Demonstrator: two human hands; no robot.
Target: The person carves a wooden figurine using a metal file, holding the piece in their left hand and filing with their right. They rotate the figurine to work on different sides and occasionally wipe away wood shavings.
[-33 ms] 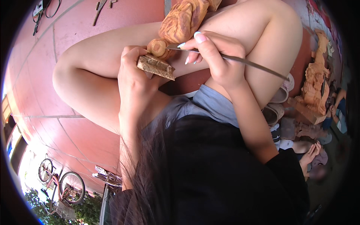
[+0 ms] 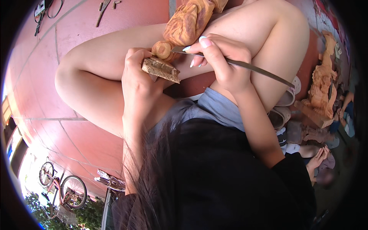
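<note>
A carved wooden piece [image 2: 188, 23], orange-brown with swirling grain and wavy grooves, lies across my bare thighs. Its near part has a round knob [image 2: 162, 50] and a rough, pale block-like end [image 2: 161, 70]. My left hand [image 2: 138, 76] is closed around this near part, fingers mostly hidden behind the wood. Pinched in my right hand [image 2: 224, 57] is a long, thin, flat metal tool [image 2: 260, 69], like a slim file or scraper. Its tip is at the right side of the knob; whether it touches I cannot tell. The other end sticks out past my right wrist.
Reddish tiled floor [image 2: 92, 42] surrounds me. Small tools [image 2: 101, 17] and a cable [image 2: 55, 9] lie at the far left. To my right are shoes [image 2: 281, 115], a larger wood carving [image 2: 321, 88] and other people [image 2: 318, 161]. A bicycle [image 2: 61, 188] stands at the lower left.
The carving, both hands and the metal tool sit very slightly farther right and lower in view. Both grips look the same.
</note>
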